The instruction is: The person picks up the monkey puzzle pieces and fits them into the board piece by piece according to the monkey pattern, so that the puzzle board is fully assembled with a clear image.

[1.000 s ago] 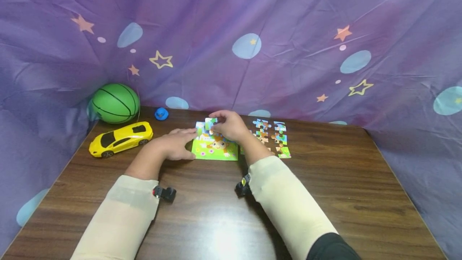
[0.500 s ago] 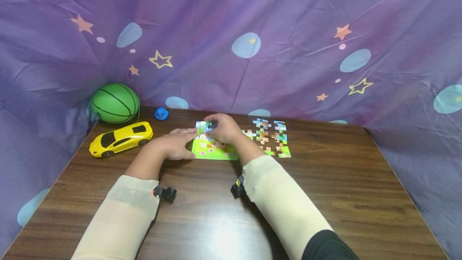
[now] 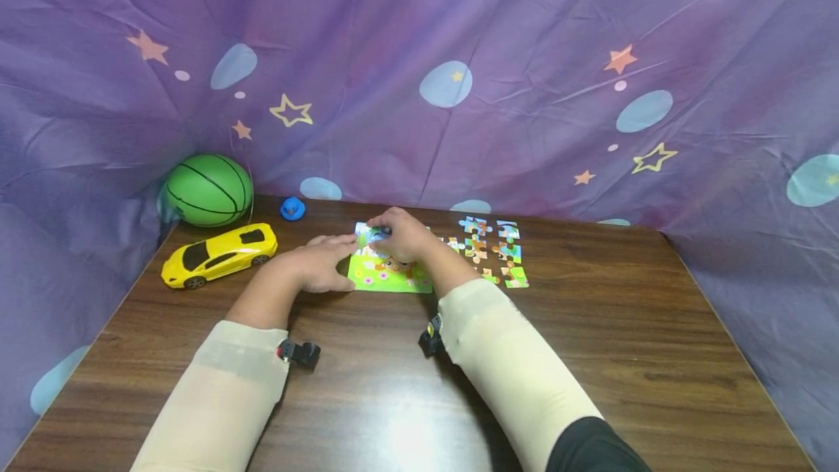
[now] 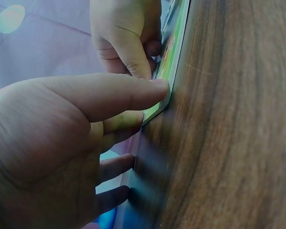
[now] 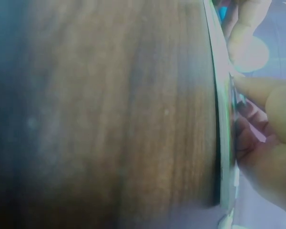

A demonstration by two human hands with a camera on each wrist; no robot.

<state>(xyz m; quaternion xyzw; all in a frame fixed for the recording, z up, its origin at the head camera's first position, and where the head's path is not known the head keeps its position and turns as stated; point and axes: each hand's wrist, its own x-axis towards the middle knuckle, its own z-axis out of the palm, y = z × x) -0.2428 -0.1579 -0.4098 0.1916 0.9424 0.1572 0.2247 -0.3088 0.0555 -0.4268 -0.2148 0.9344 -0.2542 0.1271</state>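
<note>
A flat picture puzzle board with a green lower part and a cartoon face lies on the wooden table. My left hand rests along its left side, fingers fairly straight; in the left wrist view the thumb presses the board's corner. Over the upper left of the board, my right hand bends its thumb and fingers down onto a small bluish puzzle piece, mostly hidden beneath them. In the right wrist view the right thumb touches the board's surface.
Several loose jigsaw pieces lie in rows just right of the board, partly behind the right wrist. To the left stand a yellow toy car, a green ball and a blue rubber duck. A purple curtain hangs behind the table.
My right hand has brought the puzzle piece down and slightly left, from raised above the board onto its upper left area. The left hand has stayed in place.
</note>
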